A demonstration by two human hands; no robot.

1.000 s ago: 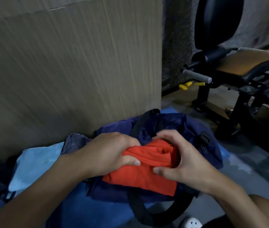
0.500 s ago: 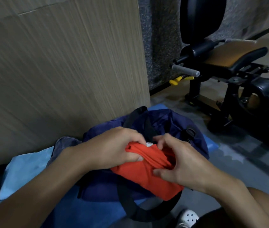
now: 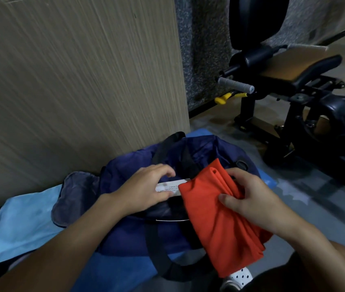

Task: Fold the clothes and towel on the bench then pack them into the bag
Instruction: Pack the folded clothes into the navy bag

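Observation:
A navy duffel bag [image 3: 125, 234] with black straps lies on the blue bench [image 3: 95, 272] against the wooden wall. My right hand [image 3: 249, 199] grips a folded red garment [image 3: 215, 224], which lies across the bag's right side and hangs over its near edge. My left hand [image 3: 146, 188] is at the bag's opening, its thumb and fingers pinching a white label strip [image 3: 170, 187] on the edge. A folded light blue cloth [image 3: 22, 224] and a grey-blue cloth [image 3: 74, 199] lie on the bench left of the bag.
A wooden wall panel [image 3: 72, 81] rises just behind the bag. A black exercise machine [image 3: 293, 85] with a padded seat and grey handle stands on the floor at the right. A white perforated shoe [image 3: 239, 279] shows at the bottom edge.
My left hand has let go of the red garment and taken hold of the bag's opening. My right hand has pulled the garment to the right, so it now lies lengthwise over the bag's right side.

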